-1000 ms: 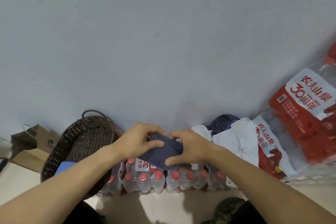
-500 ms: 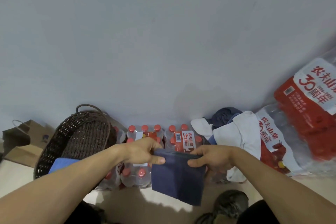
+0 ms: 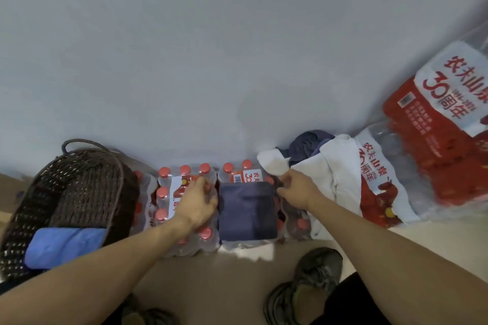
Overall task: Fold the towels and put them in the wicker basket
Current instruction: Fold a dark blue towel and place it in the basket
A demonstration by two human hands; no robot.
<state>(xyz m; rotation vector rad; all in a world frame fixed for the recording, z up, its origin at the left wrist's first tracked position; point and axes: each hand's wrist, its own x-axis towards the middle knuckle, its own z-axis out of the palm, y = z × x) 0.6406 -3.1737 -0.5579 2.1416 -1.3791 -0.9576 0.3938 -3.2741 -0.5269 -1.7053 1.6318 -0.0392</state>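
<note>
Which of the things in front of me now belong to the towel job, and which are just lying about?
Job:
- folded dark navy towel, on the bottle pack
- dark brown wicker basket
- folded blue towel in that basket
- white and dark cloths piled at right

Lying about:
- shrink-wrapped packs of red-capped water bottles
- big red-and-white bottle packs
- brown paper bag

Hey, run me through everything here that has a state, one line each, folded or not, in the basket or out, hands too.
Navy towel: folded, lying flat on the water bottle packs, outside the basket.
Blue towel: folded, in the wicker basket.
White towel: unfolded, heaped.
Dark blue towel: crumpled behind it.
Left hand: at the navy towel's left edge, grip unclear.
Right hand: at its right corner, grip unclear.
</note>
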